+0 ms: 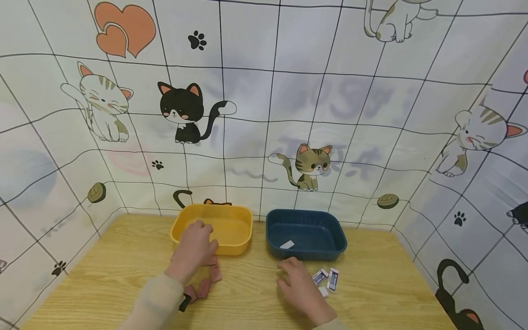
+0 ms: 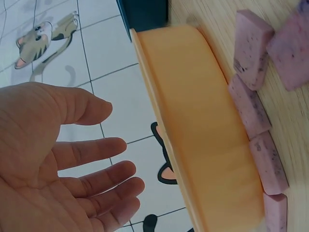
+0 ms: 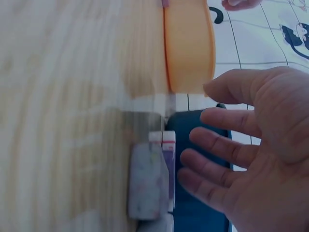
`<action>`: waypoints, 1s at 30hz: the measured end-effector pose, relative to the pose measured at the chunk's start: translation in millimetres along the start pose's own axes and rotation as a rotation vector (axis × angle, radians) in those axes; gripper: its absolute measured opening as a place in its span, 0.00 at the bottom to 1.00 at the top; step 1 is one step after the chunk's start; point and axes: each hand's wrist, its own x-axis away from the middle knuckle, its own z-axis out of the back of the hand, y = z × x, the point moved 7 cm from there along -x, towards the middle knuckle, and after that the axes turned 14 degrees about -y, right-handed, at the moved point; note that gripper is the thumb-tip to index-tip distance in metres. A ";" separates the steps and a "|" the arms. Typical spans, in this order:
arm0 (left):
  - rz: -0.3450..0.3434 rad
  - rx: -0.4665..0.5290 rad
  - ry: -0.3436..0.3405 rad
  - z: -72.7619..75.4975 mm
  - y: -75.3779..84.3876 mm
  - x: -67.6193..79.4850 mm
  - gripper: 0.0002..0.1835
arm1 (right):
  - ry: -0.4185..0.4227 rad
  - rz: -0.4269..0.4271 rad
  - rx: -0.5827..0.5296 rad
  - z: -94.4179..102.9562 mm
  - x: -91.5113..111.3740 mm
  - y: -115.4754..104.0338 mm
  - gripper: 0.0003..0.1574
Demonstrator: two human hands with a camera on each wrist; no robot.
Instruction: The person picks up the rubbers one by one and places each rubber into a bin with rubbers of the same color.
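Note:
My left hand (image 1: pixel 194 250) hovers over the near side of the yellow basket (image 1: pixel 232 247), its fingers loosely bent and nothing between them. Smudged pink eraser-like blocks (image 1: pixel 204 288) lie on the table below that hand and along the basket's front; the sleeve and hand hide some. In the left wrist view the palm (image 2: pixel 29 159) is bare. Just in front of the blue basket (image 1: pixel 306 254), my right hand (image 1: pixel 299 284) has relaxed fingers and holds nothing. Beside it on the right lie white erasers with printed sleeves (image 1: pixel 332 280). One white eraser (image 1: pixel 287 244) sits inside the blue basket.
Both baskets stand side by side at the back of the wooden table (image 1: pixel 371 284), with a narrow gap between them. A cat-patterned cloth (image 1: pixel 247 101) rises behind and at both sides. A small black piece (image 1: pixel 184 303) lies at the near end of the pink blocks.

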 end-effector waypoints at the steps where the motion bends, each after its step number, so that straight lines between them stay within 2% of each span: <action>1: -0.011 -0.004 0.016 0.6 2.7 1.1 0.13 | 0.001 -0.013 0.006 1.4 0.6 1.4 0.20; 5: -0.049 -0.012 0.067 1.2 11.6 5.4 0.12 | 0.007 -0.070 0.030 6.2 1.9 7.3 0.20; 12: -0.110 -0.009 0.110 -0.2 28.0 17.5 0.10 | 0.037 -0.151 0.079 10.3 1.5 15.4 0.20; 18: -0.192 -0.061 0.207 -6.6 41.1 24.3 0.08 | 0.045 -0.175 0.129 12.6 1.6 18.0 0.19; 23: -0.245 -0.055 0.253 -17.7 46.6 27.9 0.09 | 0.060 -0.165 0.210 13.9 1.4 17.5 0.17; 27: -0.257 -0.050 0.237 -25.0 52.7 30.4 0.08 | 0.068 -0.167 0.261 14.0 0.2 21.1 0.14; 30: -0.248 -0.046 0.196 -27.6 58.9 33.0 0.07 | 0.073 -0.166 0.280 14.7 -1.0 24.0 0.12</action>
